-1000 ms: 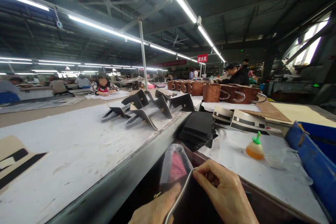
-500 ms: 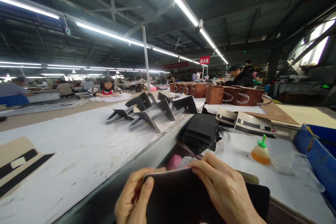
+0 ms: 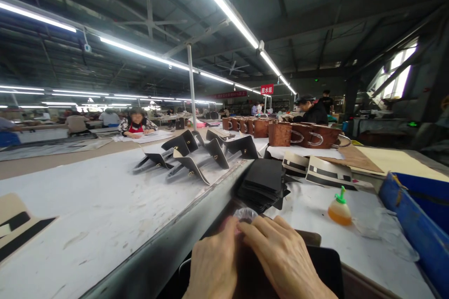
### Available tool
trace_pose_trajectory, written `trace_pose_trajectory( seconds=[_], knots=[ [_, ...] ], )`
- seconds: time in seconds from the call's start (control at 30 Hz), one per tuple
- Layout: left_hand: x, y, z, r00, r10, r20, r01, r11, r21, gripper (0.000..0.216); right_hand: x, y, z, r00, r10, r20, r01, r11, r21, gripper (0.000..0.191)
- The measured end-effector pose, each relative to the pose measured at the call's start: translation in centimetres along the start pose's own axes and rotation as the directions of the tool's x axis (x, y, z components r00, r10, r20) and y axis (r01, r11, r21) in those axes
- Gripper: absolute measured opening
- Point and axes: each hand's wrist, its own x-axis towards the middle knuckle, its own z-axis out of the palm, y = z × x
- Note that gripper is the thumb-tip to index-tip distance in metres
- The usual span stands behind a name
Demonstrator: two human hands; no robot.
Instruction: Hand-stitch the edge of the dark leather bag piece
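Note:
My left hand [image 3: 214,261] and my right hand [image 3: 277,254] are side by side at the bottom centre, backs up and fingertips nearly meeting. Both are closed on the far edge of a black leather-like panel [image 3: 251,273], which is dark and mostly hidden under them. Its pale-edged rounded corner shows left of my left wrist. Another black rounded-corner piece [image 3: 326,266] lies right of my right wrist. Just beyond my fingertips is a crumpled clear plastic bag [image 3: 245,215]. A stack of black sheets [image 3: 263,180] lies past it.
A green-topped glue bottle [image 3: 339,209] and a blue bin [image 3: 414,215] are at right. Black bag pieces with gold clasps [image 3: 191,166] stand on the white-covered table [image 3: 105,205]. Brown handled bags [image 3: 280,134] line the back. A co-worker [image 3: 135,124] sits beyond the table.
My left hand has moved right along the panel's edge, turned back-up, and come close to my right hand. The view has shifted slightly.

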Motion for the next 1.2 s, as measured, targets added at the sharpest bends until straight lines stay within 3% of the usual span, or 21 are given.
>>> trace_pose_trajectory(
  seconds=[0.13,0.27,0.4,0.5,0.63,0.73,0.8,1.0,1.1,1.2],
  knots=[
    [0.5,-1.6,-0.7,0.994,-0.098,0.045,0.1,0.994,-0.051,0.042,-2.6,1.7,-1.7,1.0,0.015,0.012,-0.015,1.0,-0.017,0.023],
    [-0.2,-4.3,-1.5,0.988,-0.152,0.028,0.154,0.966,-0.209,0.039,-5.5,3.4,-2.6,0.977,0.21,-0.026,-0.205,0.97,0.128,0.015],
    [-0.9,-5.6,-1.8,0.986,-0.159,-0.055,0.134,0.939,-0.318,0.036,-6.5,4.4,-1.1,0.912,0.396,-0.108,-0.345,0.882,0.321,0.01],
    [-1.4,-5.7,-2.2,0.995,-0.051,-0.087,0.016,0.93,-0.367,0.035,-6.3,4.7,0.2,0.815,0.557,-0.159,-0.434,0.769,0.469,0.017],
    [-2.1,-4.8,-3.6,0.982,0.164,-0.093,-0.188,0.882,-0.432,0.034,-6.0,4.4,0.1,0.673,0.737,0.069,-0.538,0.423,0.729,0.029],
    [-2.6,-4.2,-4.9,0.959,0.266,-0.098,-0.281,0.848,-0.449,0.035,-6.1,4.1,-0.7,0.586,0.768,0.259,-0.579,0.173,0.797,0.039],
    [-2.8,-3.9,-5.5,0.95,0.289,-0.117,-0.311,0.843,-0.439,0.034,-6.5,4.1,-1.1,0.554,0.759,0.341,-0.594,0.074,0.801,0.039],
    [-3.1,-3.5,-6.3,0.937,0.273,-0.216,-0.344,0.82,-0.458,0.032,-7.4,4.5,-1.0,0.517,0.694,0.5,-0.588,-0.137,0.798,0.032],
    [-3.1,-3.1,-6.5,0.926,0.275,-0.259,-0.368,0.815,-0.448,0.03,-7.1,4.4,-0.9,0.468,0.753,0.462,-0.568,-0.144,0.81,0.033],
    [-3.0,-2.7,-6.5,0.934,0.274,-0.229,-0.354,0.794,-0.494,0.029,-6.7,4.2,-0.9,0.452,0.777,0.437,-0.574,-0.122,0.81,0.031]
  ],
)
